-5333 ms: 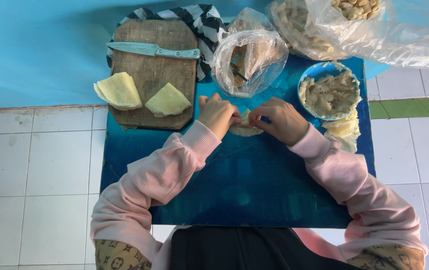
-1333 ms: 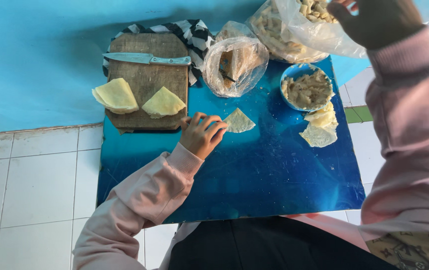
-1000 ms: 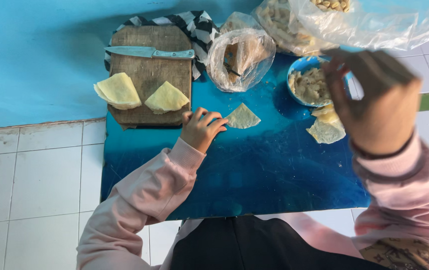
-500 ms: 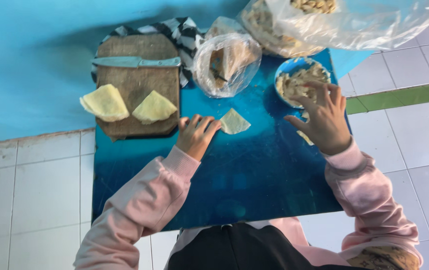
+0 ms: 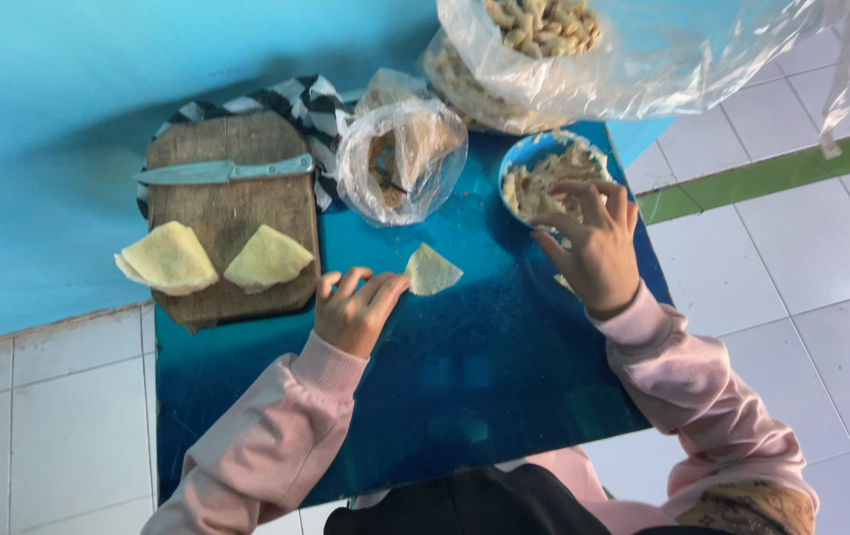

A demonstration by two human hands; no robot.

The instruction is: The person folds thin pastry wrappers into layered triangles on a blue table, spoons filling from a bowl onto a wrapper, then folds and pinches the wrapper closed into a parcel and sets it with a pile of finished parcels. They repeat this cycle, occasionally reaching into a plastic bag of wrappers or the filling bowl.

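- Our left hand [image 5: 356, 309] lay on the glossy blue bench [image 5: 465, 386], fingers loosely curled with nothing between them, tips just beside the pale triangular pastry sheet [image 5: 431, 269].
- Our right hand [image 5: 593, 243] hovered over the round blue bowl of light crumbly filling [image 5: 536, 176], fingers spread and dipping at its near rim; whether they pinched any filling, we could not tell.
- To do this well, we judged a small pinch best, while the left steadied the sheet flat.
- A worn wooden cutting board [image 5: 232, 213] carried a grey metal knife [image 5: 222, 171] and two more yellowish folded sheets [image 5: 212, 260].
- Clear plastic bags [image 5: 400, 159] sat behind, against a blue wall [image 5: 49, 99]; white tiled floor [image 5: 821, 267] lay around.
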